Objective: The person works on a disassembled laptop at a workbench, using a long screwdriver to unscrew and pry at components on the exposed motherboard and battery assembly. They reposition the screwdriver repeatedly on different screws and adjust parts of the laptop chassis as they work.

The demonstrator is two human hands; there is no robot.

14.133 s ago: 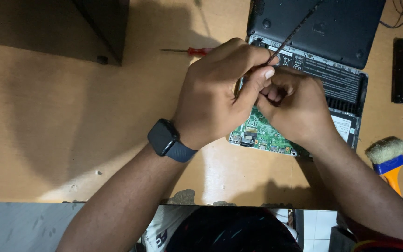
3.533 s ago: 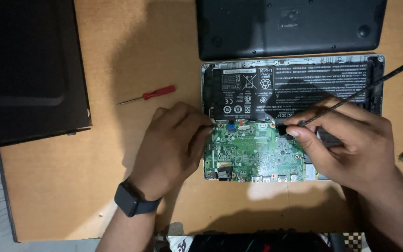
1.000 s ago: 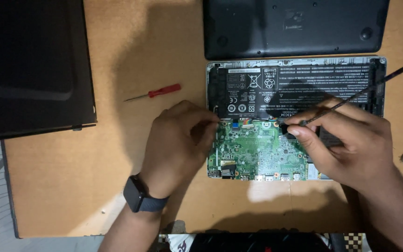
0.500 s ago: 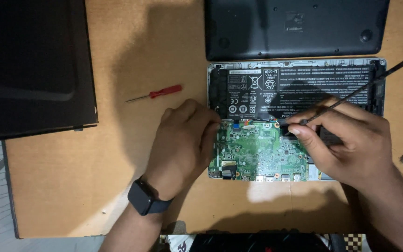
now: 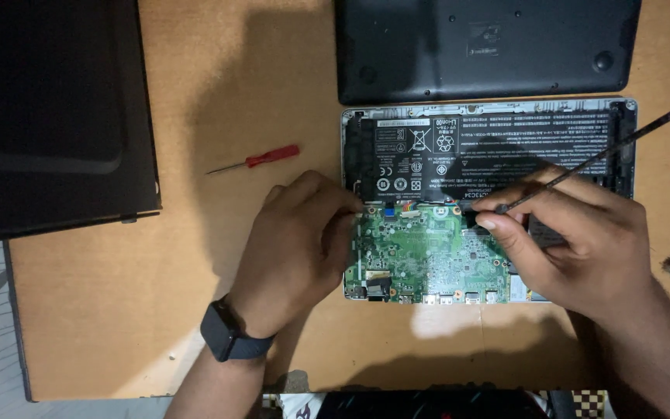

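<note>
Opened laptop base [image 5: 622, 128] flat on the brown surface [image 5: 219, 101], long axis left to right, green circuit board [image 5: 428, 252] lying directly between the hands. Left hand [image 5: 296, 252] pressed on the board's left edge, fingers curled narrow, seemingly empty, though fingertips hidden. Right hand [image 5: 575, 240] pinched tight round a thin dark rod tool [image 5: 614, 147], tip down at the board's top edge by the black battery [image 5: 459, 151], shaft slanting up and right. Right hand nearer the contact point. Red screwdriver [image 5: 261, 159] well apart, left.
</note>
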